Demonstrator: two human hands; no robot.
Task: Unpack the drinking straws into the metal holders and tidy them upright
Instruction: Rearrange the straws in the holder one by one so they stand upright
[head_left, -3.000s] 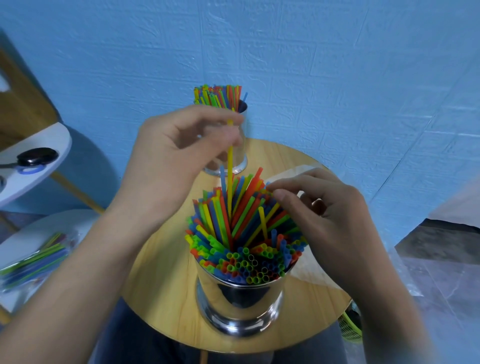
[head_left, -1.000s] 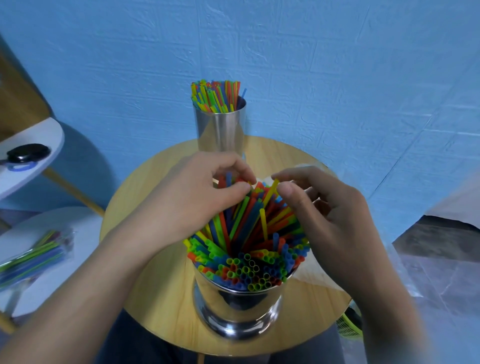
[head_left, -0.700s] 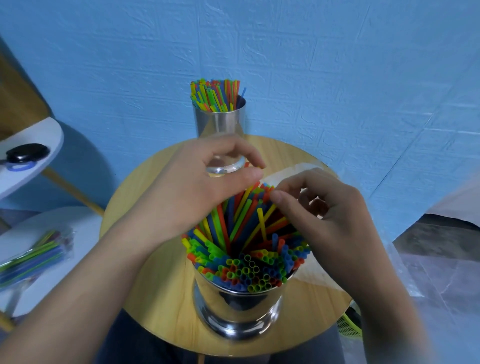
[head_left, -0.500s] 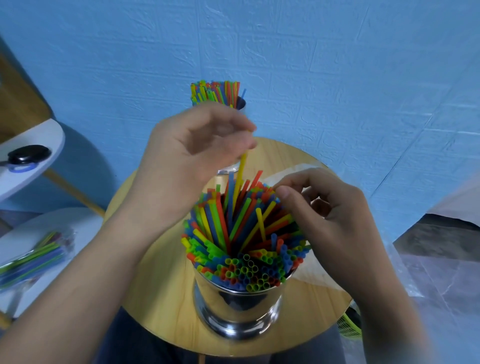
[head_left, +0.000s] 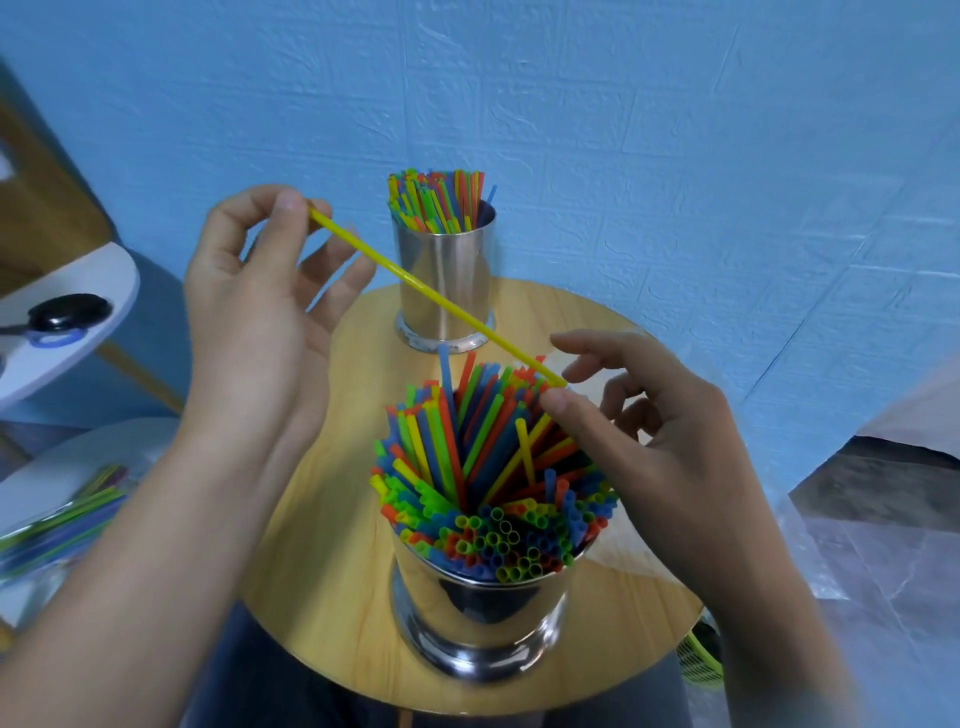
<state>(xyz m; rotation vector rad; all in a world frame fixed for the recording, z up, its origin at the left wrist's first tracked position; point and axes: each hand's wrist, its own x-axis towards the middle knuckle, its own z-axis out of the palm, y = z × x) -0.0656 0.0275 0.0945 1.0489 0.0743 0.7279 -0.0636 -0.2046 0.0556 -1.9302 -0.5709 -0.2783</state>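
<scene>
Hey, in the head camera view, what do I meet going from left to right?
A packet of straws → left hand pinching a yellow straw → far metal holder → right hand.

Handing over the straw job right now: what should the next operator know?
Left hand: pinches the upper end of a yellow straw, which slants down toward the near holder.
Right hand: holds nothing, fingers loose beside the straw's lower end; whether they touch it is unclear.
Done: far holder is filled and its straws stand upright. The near holder is packed.
Left: put the yellow straw into a holder and straighten the near holder's middle straws, which lean and cross. A wrapped bundle of straws lies at far left, apparently not unpacked yet.
</scene>
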